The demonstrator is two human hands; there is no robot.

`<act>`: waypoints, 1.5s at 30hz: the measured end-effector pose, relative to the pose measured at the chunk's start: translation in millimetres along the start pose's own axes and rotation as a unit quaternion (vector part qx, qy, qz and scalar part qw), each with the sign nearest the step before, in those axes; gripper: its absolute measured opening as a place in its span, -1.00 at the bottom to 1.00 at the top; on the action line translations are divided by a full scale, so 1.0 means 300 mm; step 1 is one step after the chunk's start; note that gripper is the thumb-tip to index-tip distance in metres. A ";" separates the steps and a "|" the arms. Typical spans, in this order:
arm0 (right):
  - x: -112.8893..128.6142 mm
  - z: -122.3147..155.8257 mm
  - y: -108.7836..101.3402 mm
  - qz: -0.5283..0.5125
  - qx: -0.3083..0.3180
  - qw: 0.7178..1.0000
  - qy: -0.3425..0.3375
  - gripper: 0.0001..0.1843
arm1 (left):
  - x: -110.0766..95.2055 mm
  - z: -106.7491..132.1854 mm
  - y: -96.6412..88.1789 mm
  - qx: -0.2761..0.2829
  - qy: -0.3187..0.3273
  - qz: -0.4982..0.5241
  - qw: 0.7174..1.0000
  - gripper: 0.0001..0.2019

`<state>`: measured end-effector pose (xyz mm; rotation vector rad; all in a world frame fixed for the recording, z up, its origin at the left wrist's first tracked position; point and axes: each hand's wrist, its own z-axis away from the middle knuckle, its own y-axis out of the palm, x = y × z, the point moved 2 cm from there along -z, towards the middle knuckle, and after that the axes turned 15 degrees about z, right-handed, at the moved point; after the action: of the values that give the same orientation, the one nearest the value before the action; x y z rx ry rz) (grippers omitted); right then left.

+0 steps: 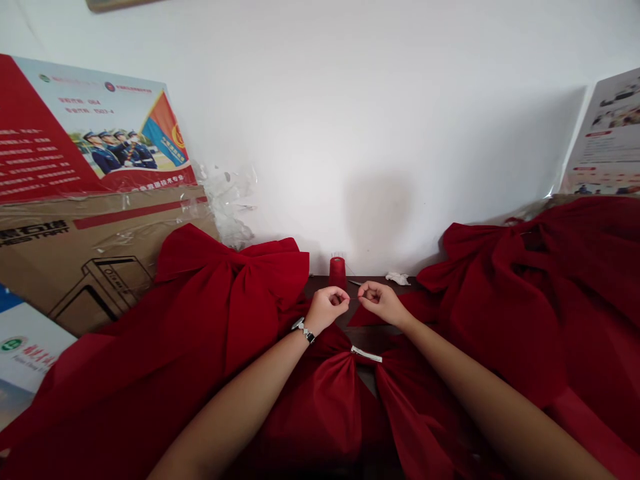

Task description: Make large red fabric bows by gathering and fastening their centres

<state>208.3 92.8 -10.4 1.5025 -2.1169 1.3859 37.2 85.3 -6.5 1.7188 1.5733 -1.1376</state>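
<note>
My left hand (327, 308) and my right hand (381, 301) are held close together above a dark table, both with fingers curled into a pinch. Whatever is between their fingertips is too thin to make out. A red spool of thread (337, 271) stands just behind them by the wall. Below my wrists lies a gathered red fabric bow (345, 400) with a metal clip (366, 354) at its middle. A watch is on my left wrist.
Large red fabric bows are piled at the left (210, 313) and at the right (530, 293). A cardboard box (75, 253) with a poster leans at the left. A small white scrap (398, 277) lies by the white wall.
</note>
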 end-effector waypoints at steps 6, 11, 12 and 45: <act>-0.007 0.000 -0.006 0.018 0.003 1.000 -0.004 -0.84 | -0.019 0.006 0.007 0.013 -0.025 0.026 0.999 -0.90; -0.011 -0.001 -0.003 0.040 -0.009 0.999 -0.005 -0.84 | -0.014 0.009 0.008 0.038 -0.071 0.048 0.996 -0.85; -0.010 0.000 -0.004 0.049 -0.014 0.999 -0.005 -0.85 | -0.012 0.009 0.007 0.043 -0.075 0.051 0.995 -0.85; 0.002 -0.249 -0.042 0.008 -0.030 0.999 -0.024 -0.38 | -0.041 0.062 0.065 0.221 -0.073 0.119 0.965 -0.82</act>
<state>193.3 149.5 37.6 1.5147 -2.1838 1.2925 52.6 59.9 -8.1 1.9832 1.0399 -1.5280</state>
